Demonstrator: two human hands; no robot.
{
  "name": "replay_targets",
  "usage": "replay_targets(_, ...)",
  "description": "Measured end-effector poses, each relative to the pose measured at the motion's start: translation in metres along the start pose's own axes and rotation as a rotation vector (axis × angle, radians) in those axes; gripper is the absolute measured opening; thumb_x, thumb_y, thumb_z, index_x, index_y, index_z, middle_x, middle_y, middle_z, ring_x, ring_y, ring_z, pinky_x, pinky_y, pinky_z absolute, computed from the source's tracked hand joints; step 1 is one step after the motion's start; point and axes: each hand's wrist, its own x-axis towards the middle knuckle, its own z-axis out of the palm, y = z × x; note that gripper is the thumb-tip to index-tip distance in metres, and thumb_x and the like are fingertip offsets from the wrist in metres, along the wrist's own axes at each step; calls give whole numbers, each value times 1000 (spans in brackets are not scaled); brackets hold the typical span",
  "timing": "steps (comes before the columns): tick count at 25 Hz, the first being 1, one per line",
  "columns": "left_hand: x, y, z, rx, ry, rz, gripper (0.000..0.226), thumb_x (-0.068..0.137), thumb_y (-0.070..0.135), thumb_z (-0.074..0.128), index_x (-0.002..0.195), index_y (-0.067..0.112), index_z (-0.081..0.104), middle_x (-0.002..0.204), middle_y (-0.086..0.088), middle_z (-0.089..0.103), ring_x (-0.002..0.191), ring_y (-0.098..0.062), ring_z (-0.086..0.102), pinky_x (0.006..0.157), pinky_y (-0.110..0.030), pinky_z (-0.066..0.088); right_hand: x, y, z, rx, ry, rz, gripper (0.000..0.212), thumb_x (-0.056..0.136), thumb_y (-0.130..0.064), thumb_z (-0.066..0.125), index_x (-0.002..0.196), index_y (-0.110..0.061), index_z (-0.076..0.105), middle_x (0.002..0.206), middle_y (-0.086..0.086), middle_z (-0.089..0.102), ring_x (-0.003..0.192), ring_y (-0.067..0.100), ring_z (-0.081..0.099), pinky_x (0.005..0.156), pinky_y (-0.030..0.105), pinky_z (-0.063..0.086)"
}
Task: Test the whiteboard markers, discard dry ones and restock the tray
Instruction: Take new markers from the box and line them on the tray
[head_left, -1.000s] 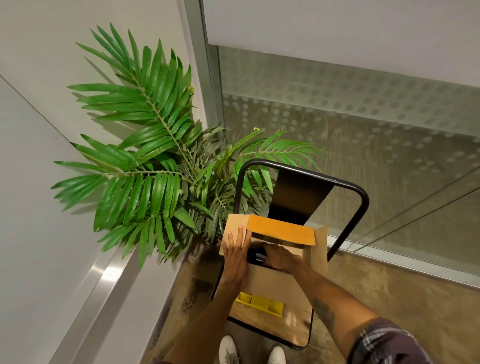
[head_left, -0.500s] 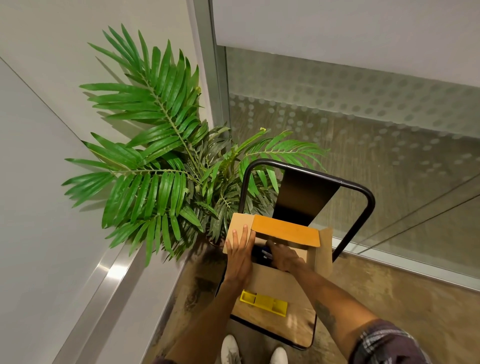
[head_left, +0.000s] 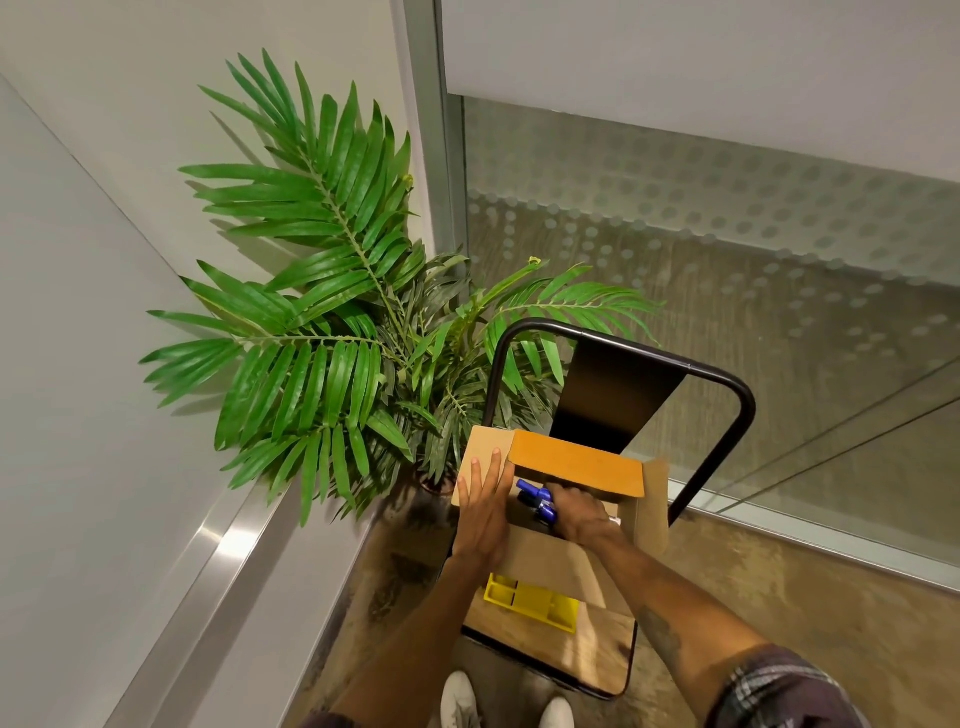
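Head view: blue markers (head_left: 535, 498) are gripped by the curled fingers (head_left: 565, 494) of the right hand (head_left: 582, 515), inside the cardboard box (head_left: 576, 462). The left hand (head_left: 483, 512) is laid flat beside them. Light, stiff, smooth barrels are expected, so a mid-barrel hold is advised.

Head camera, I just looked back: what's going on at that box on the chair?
A person stands over a chair whose seat carries an open cardboard box. The left hand lies flat, fingers straight, on the box's left flap. The right hand is at the opening, gripping blue markers whose ends stick out past the fingers. A yellow tray sits on the seat in front of the box; neither hand touches it.
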Motion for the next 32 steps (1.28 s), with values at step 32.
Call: replay_targets(32,-33,1,-37,-601,-21,-130,56,108,16,31,159,15,8,166,-4,12,153,-23,8,124,-36,9,-71,-33,-51,-37,40,-55,48,87,-17,64,131,-21,45,120,11,60,100,26,55,82,36,42)
